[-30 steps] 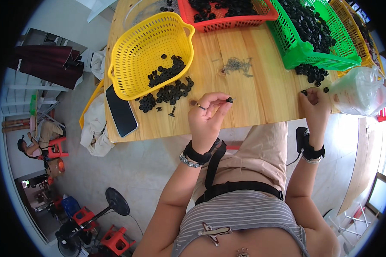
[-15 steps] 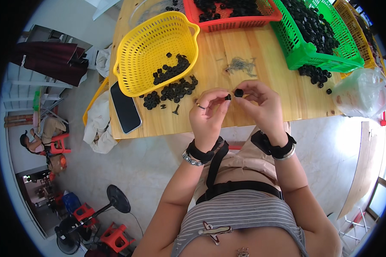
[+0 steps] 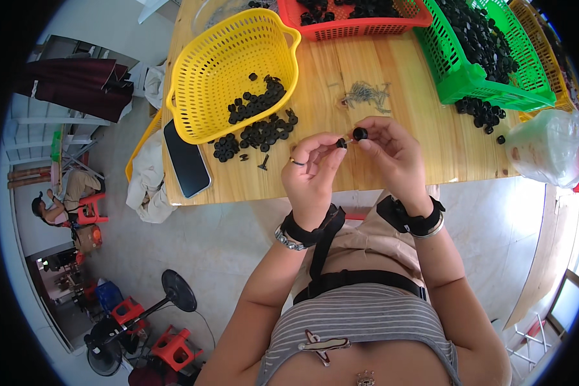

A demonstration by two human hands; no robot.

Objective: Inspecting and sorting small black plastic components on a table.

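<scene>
Over the table's near edge, my left hand (image 3: 310, 168) pinches a small black plastic part (image 3: 341, 143) between thumb and fingertips. Facing it, my right hand (image 3: 395, 154) grips a round black cap (image 3: 360, 134) the same way. The two pieces are close together, and a thin light line, perhaps a metal pin, shows in the gap; I cannot tell whether they are joined. Just beyond the hands lies a loose heap of thin metal pins (image 3: 367, 95). Left of my left hand are a pile of black wheel-like parts (image 3: 264, 135) and one T-shaped black piece (image 3: 263, 162).
A yellow basket (image 3: 181, 83) holding black parts leans at the left, with a phone (image 3: 187, 161) beside it. Farther back are a red basket (image 3: 367, 29) and a green crate (image 3: 453, 74), both holding black parts. Loose black caps (image 3: 479, 112) and a plastic bag (image 3: 547, 148) lie right.
The cap in my right hand has turned and risen slightly, and the thin line between the pieces shows more plainly. The view has shifted a little; both grips stay the same.
</scene>
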